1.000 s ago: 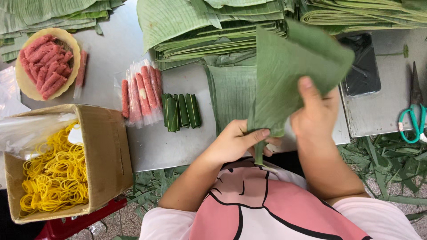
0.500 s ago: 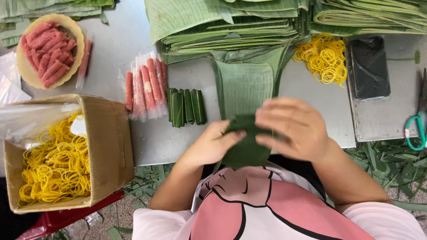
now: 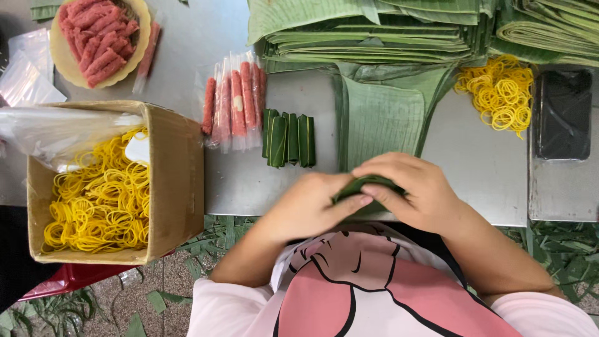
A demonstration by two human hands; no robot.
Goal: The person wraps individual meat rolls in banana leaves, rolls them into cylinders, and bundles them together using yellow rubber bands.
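Both my hands close around a small folded green leaf parcel (image 3: 365,187) at the near edge of the steel table (image 3: 474,168). My left hand (image 3: 312,203) pinches its left side; my right hand (image 3: 409,187) covers its top and right side. Most of the parcel is hidden by my fingers. Just beyond it lies a flat banana leaf sheet (image 3: 380,118). Several finished leaf-wrapped rolls (image 3: 288,138) lie to the left, beside pink sausages in clear plastic (image 3: 236,103).
A cardboard box of yellow rubber bands (image 3: 100,200) stands at the left. A plate of pink sausages (image 3: 100,37) is at the far left. Stacked banana leaves (image 3: 374,28) fill the back. Loose rubber bands (image 3: 499,90), a black phone (image 3: 564,112) lie right.
The large leaf I held up a second ago has been folded down into a small parcel between my hands, which have drawn together at the table edge.
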